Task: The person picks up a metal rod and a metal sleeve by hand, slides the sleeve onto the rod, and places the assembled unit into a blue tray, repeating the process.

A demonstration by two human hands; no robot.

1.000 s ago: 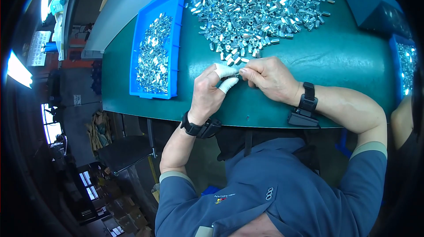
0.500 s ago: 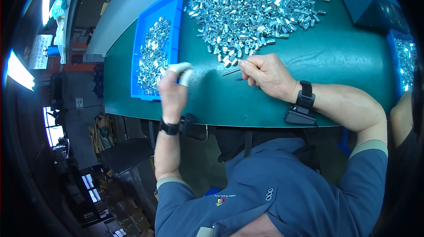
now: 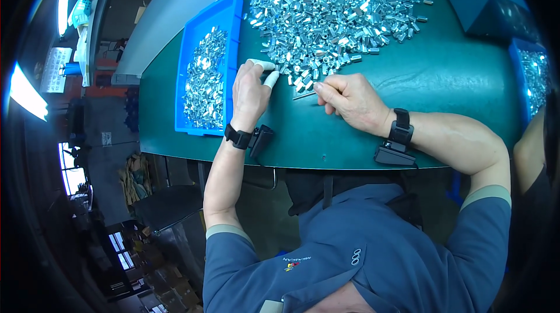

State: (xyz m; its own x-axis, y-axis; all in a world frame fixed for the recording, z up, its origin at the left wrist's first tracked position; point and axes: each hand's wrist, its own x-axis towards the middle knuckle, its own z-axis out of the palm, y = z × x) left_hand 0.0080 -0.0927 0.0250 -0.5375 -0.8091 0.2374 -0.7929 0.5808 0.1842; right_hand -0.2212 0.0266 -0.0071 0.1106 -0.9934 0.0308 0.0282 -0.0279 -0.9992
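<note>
A large heap of small shiny metal spacers (image 3: 344, 16), like hex standoffs, lies on the green tabletop. At the heap's near left edge is my left hand (image 3: 251, 92), with white covers on its thumb and forefinger. Those two fingertips are apart and close to the outermost spacers; I see nothing held between them. My right hand (image 3: 354, 102) is closed around a thin metal rod (image 3: 304, 96), its tip pointing left just below the heap. Left of my left hand, a blue tray (image 3: 232, 36) contains many similar metal pieces (image 3: 204, 80).
A dark teal machine or box (image 3: 484, 4) stands at the far right. Below it, another blue bin (image 3: 519, 74) contains shiny pieces, with part of another person's arm (image 3: 529, 153) nearby. The green table (image 3: 326, 144) has its near edge in front of my body.
My left hand has moved right, from beside the blue tray to the heap's edge. My right hand keeps the rod in nearly the same place.
</note>
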